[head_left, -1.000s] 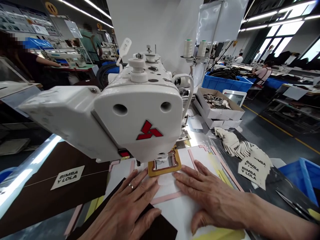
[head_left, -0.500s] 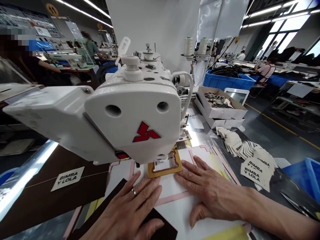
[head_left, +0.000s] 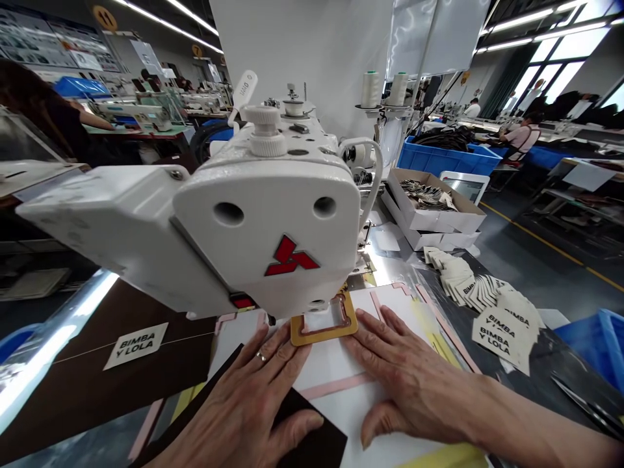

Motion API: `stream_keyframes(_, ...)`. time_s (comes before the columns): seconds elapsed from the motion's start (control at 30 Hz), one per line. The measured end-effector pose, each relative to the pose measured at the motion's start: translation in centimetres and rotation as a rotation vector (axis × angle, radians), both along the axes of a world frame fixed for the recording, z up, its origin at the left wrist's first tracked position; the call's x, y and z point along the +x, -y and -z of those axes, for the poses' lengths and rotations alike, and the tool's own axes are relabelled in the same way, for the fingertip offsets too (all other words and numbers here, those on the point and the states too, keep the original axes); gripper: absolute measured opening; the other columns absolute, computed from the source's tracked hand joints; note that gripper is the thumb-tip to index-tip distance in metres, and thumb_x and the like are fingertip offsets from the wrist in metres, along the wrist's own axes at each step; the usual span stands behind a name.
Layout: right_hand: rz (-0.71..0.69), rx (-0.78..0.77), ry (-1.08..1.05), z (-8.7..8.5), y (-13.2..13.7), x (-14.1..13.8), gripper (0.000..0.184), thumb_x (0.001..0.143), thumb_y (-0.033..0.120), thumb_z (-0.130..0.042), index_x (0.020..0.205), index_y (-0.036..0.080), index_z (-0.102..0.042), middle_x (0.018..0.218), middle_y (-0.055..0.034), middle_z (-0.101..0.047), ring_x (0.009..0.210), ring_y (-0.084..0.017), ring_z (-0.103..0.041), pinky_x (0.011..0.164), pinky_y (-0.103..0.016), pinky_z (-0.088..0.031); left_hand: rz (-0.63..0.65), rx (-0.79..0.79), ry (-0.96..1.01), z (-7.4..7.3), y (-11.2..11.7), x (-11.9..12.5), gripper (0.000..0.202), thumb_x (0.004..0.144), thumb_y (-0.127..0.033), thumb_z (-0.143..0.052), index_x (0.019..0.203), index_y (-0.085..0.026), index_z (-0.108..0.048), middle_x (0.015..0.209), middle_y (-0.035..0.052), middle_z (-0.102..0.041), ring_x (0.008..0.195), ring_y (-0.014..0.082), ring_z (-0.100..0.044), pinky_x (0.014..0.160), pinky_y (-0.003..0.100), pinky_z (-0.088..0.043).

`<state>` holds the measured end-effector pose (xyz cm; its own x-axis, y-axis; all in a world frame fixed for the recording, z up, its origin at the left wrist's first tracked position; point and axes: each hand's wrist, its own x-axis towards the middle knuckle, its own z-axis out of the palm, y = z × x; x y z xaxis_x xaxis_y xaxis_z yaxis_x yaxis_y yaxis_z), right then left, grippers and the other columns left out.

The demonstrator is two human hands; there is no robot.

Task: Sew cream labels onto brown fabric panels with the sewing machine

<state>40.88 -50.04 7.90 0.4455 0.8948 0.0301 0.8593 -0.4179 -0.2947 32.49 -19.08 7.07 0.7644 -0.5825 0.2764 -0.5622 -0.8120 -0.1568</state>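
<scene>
A white industrial sewing machine [head_left: 253, 214] fills the middle of the view. Under its head lies a yellow-brown rectangular clamp frame [head_left: 322, 321] on a white template sheet [head_left: 336, 364] with pink guide strips. My left hand [head_left: 248, 403], with a ring on one finger, lies flat and open, partly on a dark brown fabric piece [head_left: 302, 435] and partly on the sheet, fingertips just before the frame. My right hand [head_left: 414, 383] also lies flat and open on the sheet, fingers reaching the frame's right corner.
A fan of cream "BIMBA Y LOLA" labels [head_left: 482, 299] lies at the right. One label [head_left: 135, 344] sits on brown fabric at the left. A cardboard box [head_left: 429, 208], blue bins [head_left: 439, 159] and thread cones [head_left: 370, 88] stand behind. Other people work at distant tables.
Both hands stay flat on the sheet near the frame; they and the frame shift only slightly in view as the camera moves.
</scene>
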Motion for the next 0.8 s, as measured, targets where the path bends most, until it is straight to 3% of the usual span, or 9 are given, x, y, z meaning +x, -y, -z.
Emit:
stream_keyframes(0.3, 0.007, 0.02, 0.041, 0.6, -0.2, -0.3, 0.108, 0.096, 0.085, -0.051, 0.172, 0.015, -0.019, 0.176, -0.0145, -0.02, 0.164, -0.036, -0.01, 0.132, -0.063, -0.009, -0.001, 0.027, 0.051, -0.2, 0.1, 0.0, 0.088, 0.1, -0.07, -0.057, 0.167, -0.017, -0.035, 0.168, 0.0079, -0.043, 0.148, 0.0345, -0.05, 0.12, 0.047, -0.044)
stream_keyframes(0.43, 0.04, 0.047, 0.102, 1.5, -0.1, -1.0, 0.111, 0.093, 0.087, -0.052, 0.171, 0.014, -0.023, 0.175, -0.0156, -0.022, 0.163, -0.038, -0.013, 0.131, -0.065, -0.011, 0.022, 0.04, 0.067, -0.2, 0.1, 0.1, 0.086, 0.101, -0.07, -0.056, 0.166, -0.018, -0.036, 0.168, 0.0056, -0.043, 0.153, 0.0334, -0.044, 0.125, 0.046, -0.038)
stream_keyframes(0.6, 0.085, 0.055, 0.114, 1.4, 0.1, -1.6, 0.111, 0.092, 0.087, -0.053, 0.172, 0.016, -0.023, 0.173, -0.0157, -0.027, 0.162, -0.037, -0.021, 0.131, -0.065, -0.014, 0.024, 0.002, 0.021, -0.2, 0.1, 0.1, 0.087, 0.099, -0.072, -0.058, 0.167, -0.022, -0.036, 0.165, 0.0055, -0.048, 0.152, 0.0336, -0.046, 0.129, 0.048, -0.033)
stream_keyframes(0.8, 0.053, 0.059, 0.039, 1.7, 0.8, -1.0, 0.111, 0.092, 0.086, -0.056, 0.173, 0.02, -0.017, 0.173, -0.015, -0.028, 0.162, -0.038, -0.018, 0.131, -0.066, -0.012, 0.008, 0.01, 0.064, -0.4, 0.2, 0.1, 0.08, 0.103, -0.066, -0.055, 0.165, -0.017, -0.039, 0.17, 0.0085, -0.04, 0.154, 0.0304, -0.043, 0.131, 0.043, -0.029)
